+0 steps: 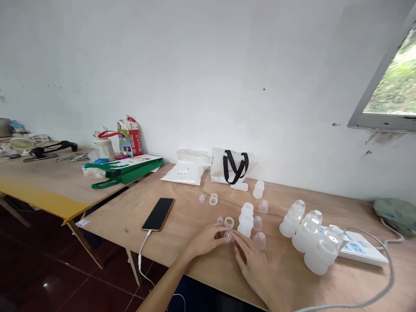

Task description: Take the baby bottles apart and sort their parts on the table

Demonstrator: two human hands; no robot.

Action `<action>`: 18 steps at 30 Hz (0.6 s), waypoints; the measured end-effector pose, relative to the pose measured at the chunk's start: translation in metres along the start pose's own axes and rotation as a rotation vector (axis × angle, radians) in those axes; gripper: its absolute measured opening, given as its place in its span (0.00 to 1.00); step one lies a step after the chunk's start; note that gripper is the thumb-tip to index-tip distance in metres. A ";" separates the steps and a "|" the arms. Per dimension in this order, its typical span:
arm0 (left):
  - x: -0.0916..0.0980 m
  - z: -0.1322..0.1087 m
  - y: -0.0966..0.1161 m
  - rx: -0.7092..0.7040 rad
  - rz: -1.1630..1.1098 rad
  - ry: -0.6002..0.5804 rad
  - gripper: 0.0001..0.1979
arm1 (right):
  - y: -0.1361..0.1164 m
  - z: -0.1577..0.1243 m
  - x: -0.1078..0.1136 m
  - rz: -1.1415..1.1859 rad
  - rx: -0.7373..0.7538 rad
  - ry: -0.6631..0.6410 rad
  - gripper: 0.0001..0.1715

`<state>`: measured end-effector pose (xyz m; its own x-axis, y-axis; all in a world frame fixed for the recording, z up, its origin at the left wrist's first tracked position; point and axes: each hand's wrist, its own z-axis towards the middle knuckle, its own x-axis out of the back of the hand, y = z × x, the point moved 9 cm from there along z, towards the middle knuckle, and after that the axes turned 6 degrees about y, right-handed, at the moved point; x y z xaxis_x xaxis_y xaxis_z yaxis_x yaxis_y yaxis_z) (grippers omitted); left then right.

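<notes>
My left hand [208, 239] and my right hand [256, 264] meet on the wooden table [182, 242], fingertips pinched together on a small clear plastic part [229, 235]. Just beyond the fingers lie a clear ring [229, 222] and a tiny clear nipple piece [220, 219]. A white ribbed bottle [246, 219] stands upright right behind my right fingers. Clear domed caps [259, 240] sit beside it. Three assembled white bottles with clear caps [308, 236] lie on their sides to the right.
A black phone [158, 213] with a white cable lies at the left. White plastic bags [188, 168] and a bag with black handles [232, 167] sit by the wall. A white device [360, 250] and a grey cable lie right. A second table [39, 177] holds a green bag.
</notes>
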<state>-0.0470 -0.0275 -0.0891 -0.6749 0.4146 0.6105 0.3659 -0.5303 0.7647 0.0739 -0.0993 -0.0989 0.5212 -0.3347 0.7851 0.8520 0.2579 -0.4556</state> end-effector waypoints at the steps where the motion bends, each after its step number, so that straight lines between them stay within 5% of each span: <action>1: 0.000 0.002 -0.008 0.032 -0.008 0.020 0.17 | -0.002 0.000 -0.001 -0.016 0.020 -0.007 0.26; 7: -0.008 0.006 -0.033 0.128 -0.014 0.080 0.19 | -0.009 -0.002 -0.005 -0.084 0.125 -0.012 0.21; 18: -0.007 0.004 -0.023 0.077 0.030 0.058 0.21 | -0.011 -0.001 0.007 -0.018 0.088 0.089 0.12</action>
<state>-0.0483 -0.0148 -0.1103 -0.6980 0.3552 0.6218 0.4328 -0.4826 0.7614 0.0681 -0.1054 -0.0886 0.5111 -0.4181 0.7509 0.8558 0.3282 -0.3998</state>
